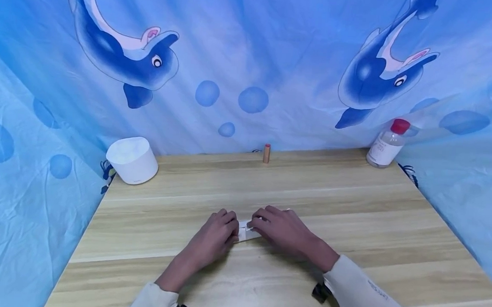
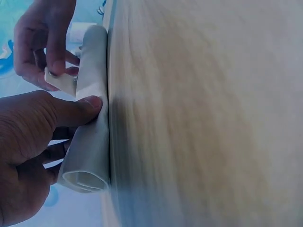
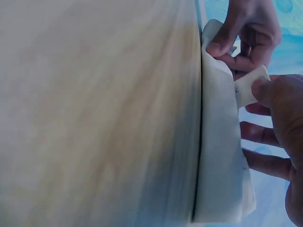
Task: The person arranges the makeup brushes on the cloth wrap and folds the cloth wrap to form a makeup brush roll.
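A soft white rolled-up piece (image 1: 249,233), like a leathery wrap, lies across the front middle of the table. One end of the roll (image 2: 87,156) shows its layered spiral in the left wrist view. My left hand (image 1: 215,234) pinches it, the thumb pressed on the near side and the fingers behind. From the roll sticks out a short white tab (image 3: 248,87) with a small metal snap. My right hand (image 1: 281,228) holds this tab between thumb and fingers, its other fingers spread behind the roll. Both hands work close together.
A white open-topped container (image 1: 132,160) stands at the table's back left. Near the back edge stands a small brown tube (image 1: 266,154) with a reddish top. A clear bottle (image 1: 386,145) with a red cap is at the back right. Blue dolphin-print curtain (image 1: 236,40) hangs around the wooden table (image 1: 193,183).
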`<act>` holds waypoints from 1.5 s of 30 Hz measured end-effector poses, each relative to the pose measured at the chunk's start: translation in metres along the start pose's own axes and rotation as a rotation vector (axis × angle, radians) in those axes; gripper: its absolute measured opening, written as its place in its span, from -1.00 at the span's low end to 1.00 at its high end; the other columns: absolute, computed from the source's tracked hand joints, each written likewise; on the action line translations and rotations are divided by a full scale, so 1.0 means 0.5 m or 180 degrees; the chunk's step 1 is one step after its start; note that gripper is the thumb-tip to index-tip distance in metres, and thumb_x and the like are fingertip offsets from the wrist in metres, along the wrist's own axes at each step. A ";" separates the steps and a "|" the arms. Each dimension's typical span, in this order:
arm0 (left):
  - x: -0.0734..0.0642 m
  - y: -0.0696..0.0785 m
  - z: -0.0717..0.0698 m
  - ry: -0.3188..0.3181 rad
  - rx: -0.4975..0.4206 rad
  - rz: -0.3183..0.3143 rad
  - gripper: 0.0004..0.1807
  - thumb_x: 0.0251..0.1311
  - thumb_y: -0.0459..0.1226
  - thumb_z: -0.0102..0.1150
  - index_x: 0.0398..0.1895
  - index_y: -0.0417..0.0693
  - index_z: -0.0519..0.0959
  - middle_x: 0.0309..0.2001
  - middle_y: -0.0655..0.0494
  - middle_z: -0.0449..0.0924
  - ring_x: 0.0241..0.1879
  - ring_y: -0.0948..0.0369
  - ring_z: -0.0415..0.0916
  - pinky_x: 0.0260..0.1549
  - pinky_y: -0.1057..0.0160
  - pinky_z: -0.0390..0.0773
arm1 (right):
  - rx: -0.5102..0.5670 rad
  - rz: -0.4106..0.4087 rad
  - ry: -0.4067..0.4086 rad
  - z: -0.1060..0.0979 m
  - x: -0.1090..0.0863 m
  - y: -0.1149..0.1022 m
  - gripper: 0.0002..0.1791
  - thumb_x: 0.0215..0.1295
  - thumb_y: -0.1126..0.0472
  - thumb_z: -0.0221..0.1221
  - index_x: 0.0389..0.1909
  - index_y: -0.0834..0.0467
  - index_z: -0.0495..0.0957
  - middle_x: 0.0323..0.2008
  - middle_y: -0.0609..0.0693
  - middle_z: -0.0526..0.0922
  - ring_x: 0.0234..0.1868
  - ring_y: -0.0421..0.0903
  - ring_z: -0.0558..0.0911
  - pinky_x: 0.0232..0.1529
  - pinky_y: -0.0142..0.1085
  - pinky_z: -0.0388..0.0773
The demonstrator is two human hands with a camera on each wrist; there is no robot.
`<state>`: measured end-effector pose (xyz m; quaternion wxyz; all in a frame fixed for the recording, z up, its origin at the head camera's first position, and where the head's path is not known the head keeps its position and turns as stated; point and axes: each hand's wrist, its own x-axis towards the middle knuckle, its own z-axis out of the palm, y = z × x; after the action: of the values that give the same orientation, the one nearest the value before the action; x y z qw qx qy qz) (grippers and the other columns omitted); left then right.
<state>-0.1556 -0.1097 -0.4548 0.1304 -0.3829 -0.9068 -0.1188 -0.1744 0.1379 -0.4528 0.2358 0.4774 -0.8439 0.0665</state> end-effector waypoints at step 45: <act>0.003 -0.009 -0.001 -0.0185 -0.0216 -0.0203 -0.79 0.15 -0.22 0.45 -0.47 0.10 0.55 -0.18 0.24 0.49 -0.23 0.21 0.31 -0.22 0.18 0.41 | -0.1122 -0.1036 -0.0624 -0.025 0.008 -0.028 -0.58 0.28 0.19 0.15 0.13 0.23 0.64 0.06 0.13 0.68 -0.21 -0.09 0.62 -0.37 -0.34 0.62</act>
<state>-0.1595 -0.1118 -0.4546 0.0871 -0.3612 -0.9174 -0.1424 -0.1601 0.1314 -0.4414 0.2400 0.5626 -0.7733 -0.1669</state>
